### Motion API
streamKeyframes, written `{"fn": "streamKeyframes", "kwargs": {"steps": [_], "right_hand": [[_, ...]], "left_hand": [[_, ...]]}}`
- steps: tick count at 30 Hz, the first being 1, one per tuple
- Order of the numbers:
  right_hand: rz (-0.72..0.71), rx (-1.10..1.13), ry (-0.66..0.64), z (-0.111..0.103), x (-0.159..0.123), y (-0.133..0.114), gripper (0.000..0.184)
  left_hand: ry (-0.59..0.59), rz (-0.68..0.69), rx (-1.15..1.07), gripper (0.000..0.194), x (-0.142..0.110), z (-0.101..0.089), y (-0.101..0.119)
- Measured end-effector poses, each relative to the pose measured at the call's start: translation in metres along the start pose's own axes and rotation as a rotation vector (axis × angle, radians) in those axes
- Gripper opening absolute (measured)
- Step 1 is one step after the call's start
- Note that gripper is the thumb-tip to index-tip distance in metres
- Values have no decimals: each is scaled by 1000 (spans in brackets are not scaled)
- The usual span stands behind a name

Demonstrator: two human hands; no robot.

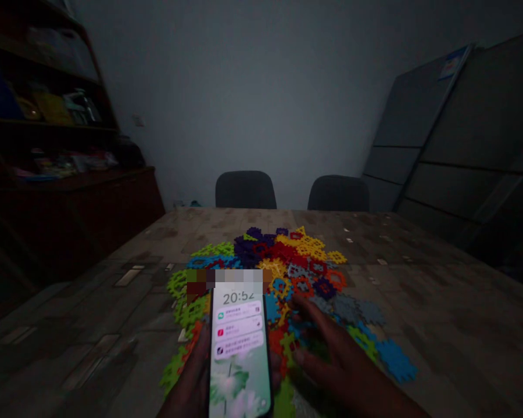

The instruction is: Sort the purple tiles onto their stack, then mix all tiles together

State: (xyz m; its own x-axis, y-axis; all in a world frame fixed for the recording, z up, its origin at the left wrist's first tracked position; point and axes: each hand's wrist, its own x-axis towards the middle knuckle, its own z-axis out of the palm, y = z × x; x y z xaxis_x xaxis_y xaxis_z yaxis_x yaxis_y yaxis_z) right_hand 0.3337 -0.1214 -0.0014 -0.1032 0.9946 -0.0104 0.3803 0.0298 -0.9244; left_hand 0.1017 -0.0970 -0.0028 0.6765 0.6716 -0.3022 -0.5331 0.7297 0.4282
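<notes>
A lit smartphone (239, 366) stands upright before me, its lock screen reading 20:52 above several notifications. My left hand (196, 371) is wrapped round it from the left, with fingertips showing at its right edge. Just right of the phone, my right hand (331, 354) hovers over the pile, thumb and fingers apart and nothing between them. Beneath both hands spreads a heap of colourful interlocking plastic pieces (283, 252) with toothed edges, in green, blue, red, yellow, purple, orange and grey. The phone and hands hide part of the heap.
The pieces lie on a table (113, 302) with a patterned brown cover. Two dark chairs (246, 190) stand at its far side. At the left is a dark shelf unit (70, 186) with assorted goods; pale panelled cabinets (401, 116) stand at the right. The room is dim.
</notes>
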Motion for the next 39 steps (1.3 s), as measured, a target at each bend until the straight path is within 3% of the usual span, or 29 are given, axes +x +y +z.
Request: {"fn": "streamKeyframes", "kwargs": {"steps": [5, 10, 15, 22, 27, 33, 39], "right_hand": [[-167, 71, -198, 41, -4, -15, 96], [-185, 152, -180, 61, -2, -11, 104], [-224, 67, -105, 65, -8, 5, 102], [-252, 142, -158, 64, -12, 14, 102], [-319, -106, -128, 62, -12, 29, 114], [-419, -302, -50, 65, -11, 29, 118], [-441, -398, -15, 64, -14, 25, 119]], "left_hand": [[-40, 5, 3, 70, -2, 4, 0], [-56, -11, 26, 69, -4, 7, -1], [-67, -9, 57, 67, -6, 6, -1], [-134, -51, 28, 73, -1, -5, -11], [-169, -73, -20, 75, 0, -5, -14], [-191, -32, 35, 60, 0, -7, -15], [-106, -64, 100, 59, -4, -9, -11]]}}
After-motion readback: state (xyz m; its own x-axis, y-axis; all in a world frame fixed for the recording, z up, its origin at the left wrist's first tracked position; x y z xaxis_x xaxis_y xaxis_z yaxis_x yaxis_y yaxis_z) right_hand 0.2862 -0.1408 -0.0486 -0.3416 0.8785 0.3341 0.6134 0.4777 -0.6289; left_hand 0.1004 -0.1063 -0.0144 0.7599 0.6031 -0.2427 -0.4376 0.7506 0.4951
